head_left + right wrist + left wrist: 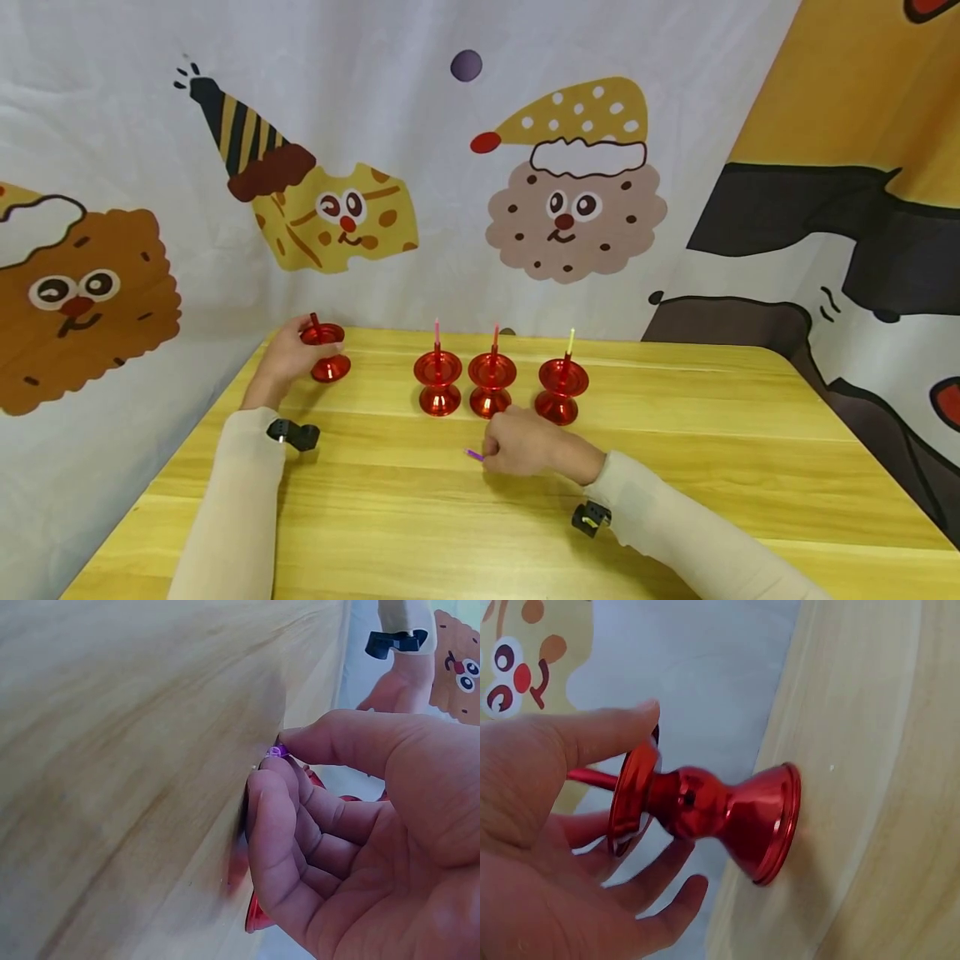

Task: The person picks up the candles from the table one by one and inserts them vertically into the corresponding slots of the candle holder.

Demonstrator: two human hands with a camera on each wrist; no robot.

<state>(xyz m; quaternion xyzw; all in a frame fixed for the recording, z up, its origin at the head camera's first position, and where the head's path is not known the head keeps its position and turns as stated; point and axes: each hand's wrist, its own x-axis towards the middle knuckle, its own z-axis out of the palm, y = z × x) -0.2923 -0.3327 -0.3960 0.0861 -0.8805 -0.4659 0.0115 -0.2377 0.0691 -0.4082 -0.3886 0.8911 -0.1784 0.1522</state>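
At the table's far left my left hand (291,348) grips the upper dish of a red metallic candle holder (330,367). In the left wrist view the thumb and fingers of that hand (570,780) lie around the dish of the holder (761,821), whose flared base is at the tabletop. No candle shows in its thin red stem. Near the middle of the table, my right hand (525,442) pinches a thin purple candle (474,455) low over the wood. The right wrist view shows the purple candle's end (277,751) between thumb and fingertips.
Three more red holders stand in a row behind my right hand: one with a pink candle (437,332), one with a red candle (496,337), one with a yellow candle (571,342). A printed cloth (450,275) hangs at the wooden table's (375,517) back edge.
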